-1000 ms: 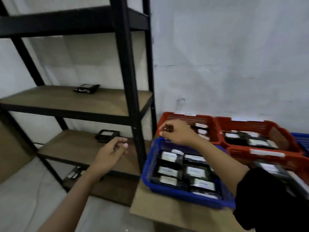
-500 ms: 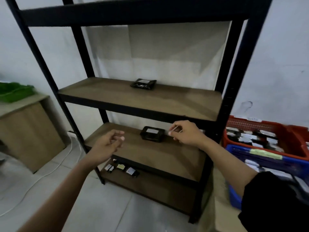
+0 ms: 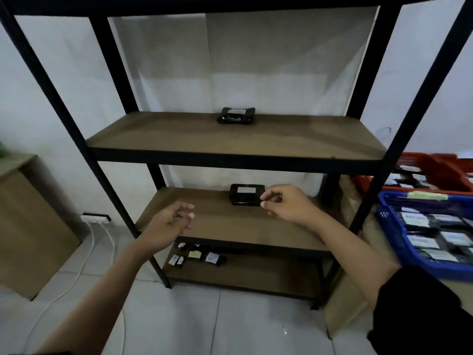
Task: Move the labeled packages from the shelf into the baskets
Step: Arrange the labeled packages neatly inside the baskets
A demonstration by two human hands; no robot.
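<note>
My right hand was out over the middle board of the shelf, its fingers curled and the fingertips right at the near right corner of the black package lying there; whether they already pinched that corner or only touched it, I could not tell. My left hand hung in front of the same board, apart from the package, fingers loosely bent and holding nothing.

The shelf itself was the biggest thing before me, a black metal frame with brown boards. To its left stood a plain brown cabinet. To its right, on a low surface, sat a blue basket already filled with white-labeled packages, and behind it a red basket with more of them.

On the upper board, toward the back, lay another black package, well apart from either hand. The package by my right hand sat flat near the back of the middle board, a white label on its top face. On the bottom board, near the left front, a cluster of small labeled packages lay close together. At the foot of the wall on the left, a white cable ran down from a socket across the tiled floor.
</note>
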